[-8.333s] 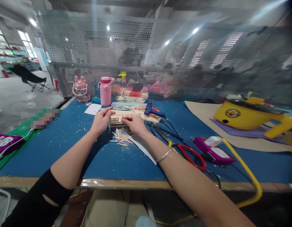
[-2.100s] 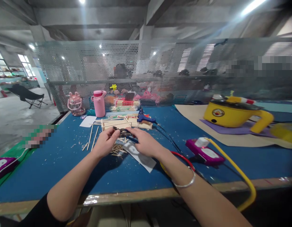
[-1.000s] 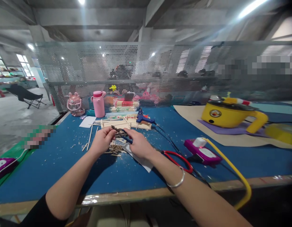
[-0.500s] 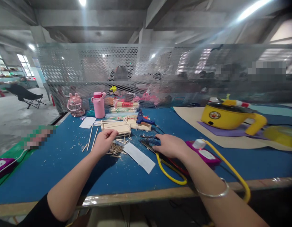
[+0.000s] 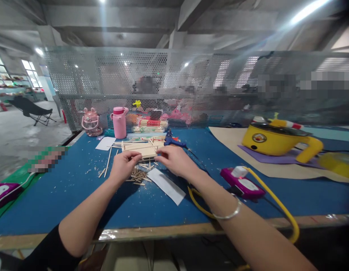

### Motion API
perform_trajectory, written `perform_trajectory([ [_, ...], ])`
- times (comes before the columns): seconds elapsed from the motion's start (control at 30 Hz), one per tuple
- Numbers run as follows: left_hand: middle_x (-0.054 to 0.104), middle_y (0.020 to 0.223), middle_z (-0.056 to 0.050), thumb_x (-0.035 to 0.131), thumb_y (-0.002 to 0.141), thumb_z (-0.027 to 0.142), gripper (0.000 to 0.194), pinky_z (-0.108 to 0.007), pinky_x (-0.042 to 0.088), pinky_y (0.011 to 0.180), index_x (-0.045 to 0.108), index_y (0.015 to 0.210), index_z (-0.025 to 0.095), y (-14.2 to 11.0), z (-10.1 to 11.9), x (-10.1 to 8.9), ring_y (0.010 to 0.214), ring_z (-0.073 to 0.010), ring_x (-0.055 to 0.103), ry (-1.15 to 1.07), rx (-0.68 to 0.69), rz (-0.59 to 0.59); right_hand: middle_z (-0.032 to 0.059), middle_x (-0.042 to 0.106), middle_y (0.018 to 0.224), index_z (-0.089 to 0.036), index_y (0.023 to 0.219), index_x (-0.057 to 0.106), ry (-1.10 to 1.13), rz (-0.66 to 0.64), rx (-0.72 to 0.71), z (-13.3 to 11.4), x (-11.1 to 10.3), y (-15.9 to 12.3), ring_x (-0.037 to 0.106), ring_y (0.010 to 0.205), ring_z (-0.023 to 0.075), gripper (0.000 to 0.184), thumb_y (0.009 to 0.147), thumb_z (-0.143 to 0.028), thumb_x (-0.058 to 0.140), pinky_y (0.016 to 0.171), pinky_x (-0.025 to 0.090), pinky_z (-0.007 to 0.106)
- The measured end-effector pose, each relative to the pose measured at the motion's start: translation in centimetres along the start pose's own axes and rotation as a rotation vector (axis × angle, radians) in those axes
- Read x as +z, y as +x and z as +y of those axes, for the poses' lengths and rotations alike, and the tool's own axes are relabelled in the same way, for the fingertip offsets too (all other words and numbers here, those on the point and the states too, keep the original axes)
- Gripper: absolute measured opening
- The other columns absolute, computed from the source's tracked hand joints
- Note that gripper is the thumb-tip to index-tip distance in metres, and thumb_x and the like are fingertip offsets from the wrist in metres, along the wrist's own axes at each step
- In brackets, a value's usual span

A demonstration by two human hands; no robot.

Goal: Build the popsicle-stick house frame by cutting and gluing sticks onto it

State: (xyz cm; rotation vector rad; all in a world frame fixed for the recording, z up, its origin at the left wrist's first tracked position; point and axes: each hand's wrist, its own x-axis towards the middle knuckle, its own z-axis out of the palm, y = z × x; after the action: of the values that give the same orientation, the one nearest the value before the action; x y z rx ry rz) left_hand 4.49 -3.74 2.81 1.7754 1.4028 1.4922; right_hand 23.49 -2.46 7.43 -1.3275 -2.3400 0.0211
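Observation:
A small model of pale wooden sticks [image 5: 143,149], with a flat panel and raised posts, stands on the blue tabletop. Its front left edge is pinched by my left hand [image 5: 124,165], thumb and forefinger together. At the front right corner, my right hand [image 5: 174,160] closes its fingertips on the same model. Below both hands lies a pile of short cut sticks [image 5: 139,176], with a white paper strip [image 5: 167,186] beside it. A blue glue gun [image 5: 174,142] rests just behind my right hand. The black-handled cutting tool is hidden by my right arm.
A pink bottle [image 5: 119,124] and a clear pink jug [image 5: 91,124] stand at the back left, before a perforated metal screen [image 5: 106,75]. To the right are a purple power strip [image 5: 243,184] with a yellow cable [image 5: 273,199] and a yellow electric pot [image 5: 273,139].
My right hand has left the black-handled cutting tool and moved left to the wooden model's right corner. My left hand stays at the model's left side.

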Motion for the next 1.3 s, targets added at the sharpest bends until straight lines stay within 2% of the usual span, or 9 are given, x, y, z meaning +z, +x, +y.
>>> perform_trajectory([
  [0.17, 0.065, 0.071, -0.003, 0.058, 0.073, 0.036, 0.022, -0.026, 0.043, 0.068, 0.071, 0.075, 0.018, 0.3, -0.6, -0.5, 0.069, -0.0147, 0.056, 0.035, 0.088, 0.08, 0.0016, 0.068, 0.065, -0.018, 0.074, 0.071, 0.338, 0.015, -0.057, -3.8, 2.5, 3.0, 0.056, 0.061, 0.0123, 0.014, 0.073, -0.018, 0.057, 0.058, 0.037, 0.022],
  [0.27, 0.066, 0.075, -0.004, 0.056, 0.075, 0.036, 0.024, -0.026, 0.043, 0.071, 0.071, 0.078, 0.018, 0.8, -0.7, -1.0, 0.073, -0.0154, 0.057, 0.057, 0.101, 0.109, 0.0014, 0.068, 0.064, -0.016, 0.071, 0.071, 0.473, 0.036, -0.021, -3.5, 4.3, 3.8, 0.056, 0.06, 0.0117, 0.014, 0.071, -0.016, 0.057, 0.056, 0.036, 0.021],
  [0.43, 0.067, 0.099, -0.009, 0.041, 0.083, 0.035, 0.039, -0.028, 0.042, 0.085, 0.061, 0.109, 0.014, 2.4, -1.0, -2.3, 0.093, -0.0171, 0.059, -0.061, 0.049, 0.327, 0.0015, 0.069, 0.07, -0.014, 0.073, 0.071, 0.684, 0.092, 0.18, -2.2, 6.9, 4.2, 0.058, 0.064, 0.0131, 0.013, 0.07, -0.022, 0.061, 0.06, 0.04, 0.022],
  [0.5, 0.067, 0.1, -0.01, 0.041, 0.083, 0.034, 0.041, -0.028, 0.041, 0.088, 0.058, 0.112, 0.011, 3.1, -1.6, -2.4, 0.096, -0.0172, 0.059, -0.127, 0.042, 0.271, 0.0013, 0.07, 0.073, -0.015, 0.076, 0.071, 0.717, 0.119, 0.207, -2.1, 7.8, 4.4, 0.058, 0.067, 0.0133, 0.015, 0.07, -0.023, 0.06, 0.063, 0.04, 0.022],
  [0.57, 0.069, 0.097, -0.01, 0.042, 0.081, 0.034, 0.043, -0.029, 0.042, 0.087, 0.057, 0.113, 0.01, 3.4, -2.4, -2.2, 0.095, -0.0178, 0.059, -0.153, 0.013, 0.144, 0.0004, 0.069, 0.073, -0.016, 0.077, 0.071, 0.719, 0.156, 0.198, -2.2, 8.6, 4.6, 0.057, 0.066, 0.0126, 0.016, 0.071, -0.024, 0.058, 0.063, 0.039, 0.022],
  [0.7, 0.07, 0.093, -0.009, 0.045, 0.077, 0.032, 0.044, -0.031, 0.043, 0.086, 0.056, 0.115, 0.012, 3.7, -3.9, -1.4, 0.095, -0.0192, 0.06, -0.17, -0.023, -0.014, -0.0031, 0.061, 0.057, -0.015, 0.066, 0.068, 0.64, 0.166, 0.135, -2.2, 9.1, 4.7, 0.048, 0.057, 0.01, 0.02, 0.073, -0.025, 0.053, 0.056, 0.033, 0.02],
  [0.87, 0.07, 0.088, -0.006, 0.05, 0.074, 0.03, 0.042, -0.028, 0.043, 0.083, 0.058, 0.112, 0.014, 3.8, -3.6, -1.1, 0.088, -0.0178, 0.061, -0.166, -0.032, -0.011, -0.0032, 0.057, 0.055, -0.013, 0.065, 0.068, 0.675, 0.15, 0.174, -2.3, 8.9, 4.6, 0.044, 0.054, 0.0094, 0.021, 0.072, -0.027, 0.053, 0.054, 0.03, 0.021],
  [1.1, 0.067, 0.082, -0.005, 0.053, 0.068, 0.024, 0.052, -0.023, 0.044, 0.061, 0.051, 0.119, 0.011, 3.7, -2.7, -1.0, 0.064, -0.0118, 0.057, -0.153, -0.046, -0.096, -0.0027, 0.058, 0.056, -0.013, 0.066, 0.068, 0.699, 0.152, 0.137, -2.4, 8.9, 4.5, 0.044, 0.054, 0.0092, 0.022, 0.073, -0.027, 0.052, 0.054, 0.03, 0.02],
  [1.3, 0.065, 0.079, -0.006, 0.063, 0.062, 0.024, 0.061, -0.026, 0.046, 0.069, 0.05, 0.12, 0.01, 4.1, -2.2, -0.9, 0.073, -0.015, 0.06, -0.086, -0.031, -0.109, -0.0004, 0.063, 0.06, -0.014, 0.073, 0.07, 0.684, 0.163, 0.151, -2.1, 9.3, 4.7, 0.05, 0.057, 0.0108, 0.022, 0.074, -0.024, 0.051, 0.054, 0.032, 0.021],
])
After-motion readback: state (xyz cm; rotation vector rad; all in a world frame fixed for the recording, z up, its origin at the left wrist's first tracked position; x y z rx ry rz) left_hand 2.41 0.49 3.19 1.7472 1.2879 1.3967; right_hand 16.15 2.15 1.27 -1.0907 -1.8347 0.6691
